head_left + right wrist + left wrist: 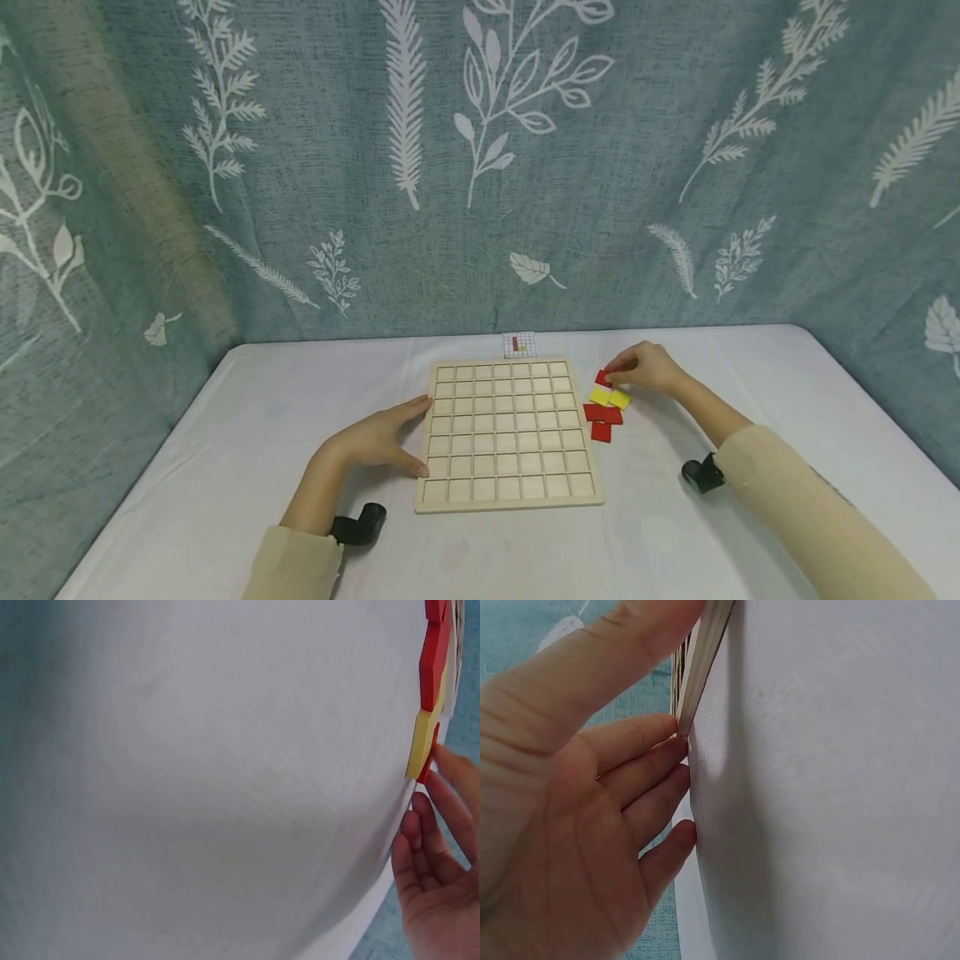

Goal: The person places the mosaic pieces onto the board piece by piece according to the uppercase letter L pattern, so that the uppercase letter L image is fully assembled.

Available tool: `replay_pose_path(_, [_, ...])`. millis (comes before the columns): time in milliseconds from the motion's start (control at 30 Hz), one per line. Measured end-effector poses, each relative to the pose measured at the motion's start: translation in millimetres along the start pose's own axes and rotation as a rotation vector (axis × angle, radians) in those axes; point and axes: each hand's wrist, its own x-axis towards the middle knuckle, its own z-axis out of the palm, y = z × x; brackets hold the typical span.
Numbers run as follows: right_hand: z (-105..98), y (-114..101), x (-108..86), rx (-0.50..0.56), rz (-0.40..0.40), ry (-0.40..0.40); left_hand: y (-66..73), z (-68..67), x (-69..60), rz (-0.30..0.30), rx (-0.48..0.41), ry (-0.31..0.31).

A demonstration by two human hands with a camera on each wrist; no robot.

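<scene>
A wooden grid board (510, 506) lies flat on the white table. My left hand (378, 435) rests at its left edge, thumb and fingertips touching the frame; in the left wrist view the left hand (577, 817) has its fingers extended against the board's side (705, 667). To the right of the board, my right hand (647, 369) pinches a red tile (603, 378) between thumb and fingertips. Below it lie yellow tiles (620, 400) and more red tiles (602, 432). The right wrist view shows the right hand (442, 862) at a red tile (428, 761) beside a yellow tile (420, 746).
A small card (519, 345) with a printed grid and coloured squares lies behind the board's back edge. A leaf-patterned green curtain (450, 250) hangs behind the white table (300, 400). Black wrist devices (360, 527) show near both sleeves.
</scene>
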Motion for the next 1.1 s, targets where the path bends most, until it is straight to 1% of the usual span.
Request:
replay_pose_path(267, [-1, 4, -0.1, -0.041, -0.032, -0.005, 3.3, -0.1, -2.4, 0.005, 0.003, -0.003])
replay_pose_path(433, [0, 6, -1.9, -0.034, -0.043, 0.013, 3.4, 0.1, -2.8, 0.005, -0.001, -0.003])
replay_pose_path(633, [0, 9, -6.1, 0.030, -0.048, 0.036, 3.8, -0.1, -3.6, 0.009, -0.011, -0.001])
replay_pose_path(833, [-2, 8, -11.1, 0.055, -0.099, 0.040, 1.7, 1.0, -2.4, -0.002, -0.017, -0.001])
replay_pose_path(1033, [-7, 5, -15.7, 0.118, -0.063, 0.051, -0.8, 1.4, -1.7, 0.001, -0.022, 0.007])
replay_pose_path(1100, [-8, 4, -16.9, 0.139, -0.063, 0.047, -0.6, 1.4, -2.1, 0.008, -0.015, 0.005])
